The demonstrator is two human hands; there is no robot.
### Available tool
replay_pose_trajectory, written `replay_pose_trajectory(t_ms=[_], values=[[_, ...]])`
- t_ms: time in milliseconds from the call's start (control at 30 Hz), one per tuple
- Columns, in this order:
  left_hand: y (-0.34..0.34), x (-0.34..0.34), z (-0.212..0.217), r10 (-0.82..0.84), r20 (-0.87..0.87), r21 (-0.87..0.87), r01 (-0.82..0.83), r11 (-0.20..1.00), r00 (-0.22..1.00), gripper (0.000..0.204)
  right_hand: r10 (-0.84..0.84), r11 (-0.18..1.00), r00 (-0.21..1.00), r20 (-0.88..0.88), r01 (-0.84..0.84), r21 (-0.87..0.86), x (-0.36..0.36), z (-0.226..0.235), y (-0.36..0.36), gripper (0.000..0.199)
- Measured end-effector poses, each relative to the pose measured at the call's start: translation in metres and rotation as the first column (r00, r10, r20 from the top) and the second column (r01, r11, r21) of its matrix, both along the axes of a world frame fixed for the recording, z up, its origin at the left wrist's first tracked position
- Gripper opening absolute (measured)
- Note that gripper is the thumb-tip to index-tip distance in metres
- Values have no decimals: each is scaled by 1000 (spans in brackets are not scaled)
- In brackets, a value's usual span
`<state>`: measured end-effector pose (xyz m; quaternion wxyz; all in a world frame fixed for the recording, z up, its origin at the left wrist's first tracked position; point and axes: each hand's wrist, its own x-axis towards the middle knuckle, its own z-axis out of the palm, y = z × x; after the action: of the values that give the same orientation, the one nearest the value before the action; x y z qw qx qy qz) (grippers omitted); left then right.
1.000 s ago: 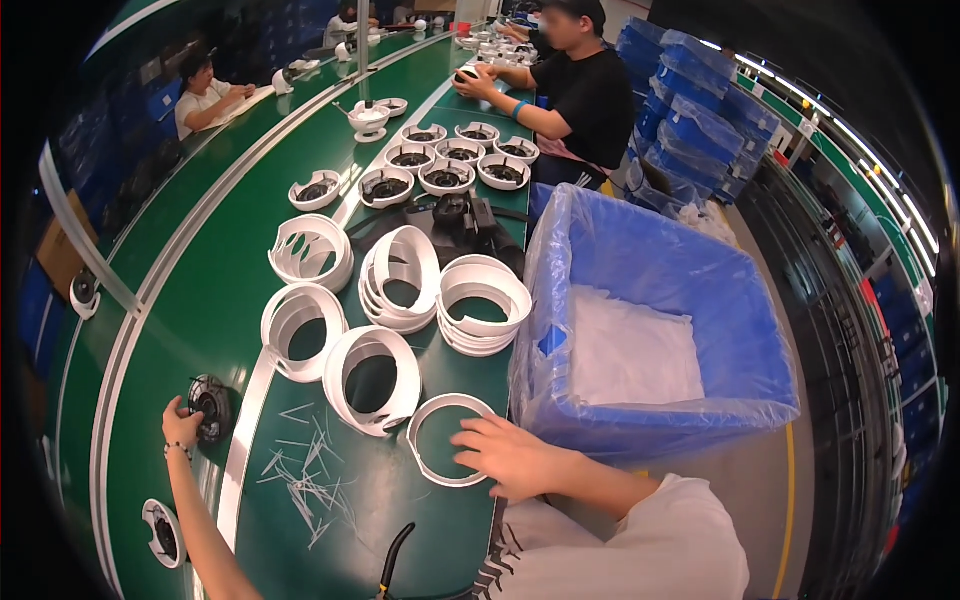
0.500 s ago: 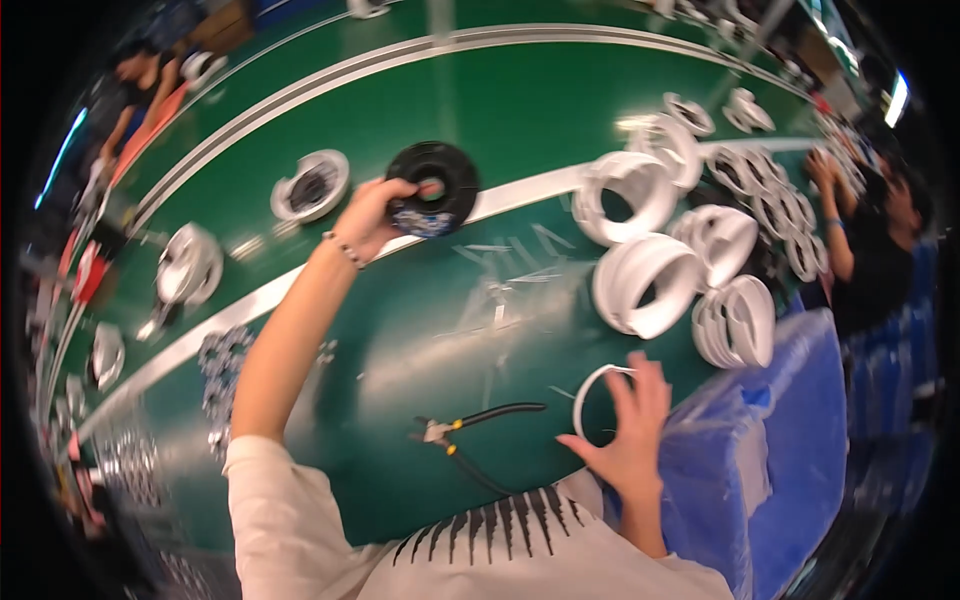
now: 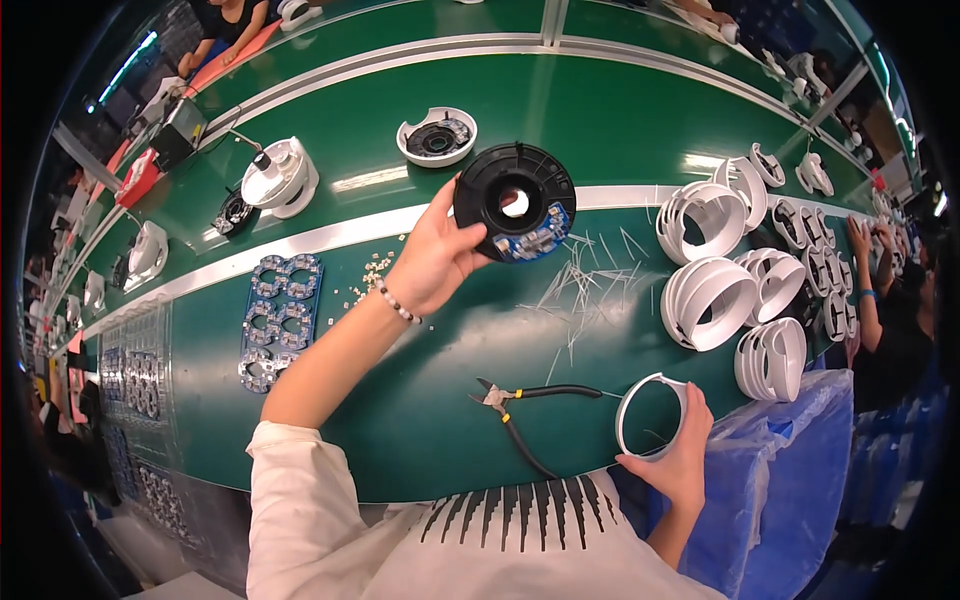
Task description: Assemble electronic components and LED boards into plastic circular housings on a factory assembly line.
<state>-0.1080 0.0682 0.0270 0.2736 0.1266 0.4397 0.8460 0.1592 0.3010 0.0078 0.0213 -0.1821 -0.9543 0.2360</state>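
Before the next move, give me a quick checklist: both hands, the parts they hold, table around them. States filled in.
1. Black disc in grip: ok, left hand holds it by the edge.
2. Blue circuit board on the disc: ok, on its visible face. Firmly fixed: cannot tell.
3. White ring in grip: ok, right hand holds its right side.
4. Pliers closed: not ok, lying spread open left of the ring.
5. Table free of loose strips: not ok, thin white strips lie scattered beyond the pliers.
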Motion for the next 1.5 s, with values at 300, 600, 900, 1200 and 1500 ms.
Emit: replay_pose_trajectory(t_ms=[300,600,900,1200,1500], values=[[9,66,-19,47,-56,93,-42,995,997,65,-100,674,709,-698,-468,-572,-113,26,-67,114],[-40,54,-16,-478,284,490,303,817,831,68,261,710,709,-655,-600,-367,-137,26,-100,120],[-28,54,-15,-165,400,312,36,950,902,45,392,761,649,-652,-627,-167,-143,35,-113,123],[-38,53,-10,-263,378,385,107,917,888,61,552,737,615,-563,-676,-15,-157,40,-115,120],[-33,63,-15,-47,134,274,8,962,990,66,460,779,683,-568,-617,-111,-157,32,-123,118]])
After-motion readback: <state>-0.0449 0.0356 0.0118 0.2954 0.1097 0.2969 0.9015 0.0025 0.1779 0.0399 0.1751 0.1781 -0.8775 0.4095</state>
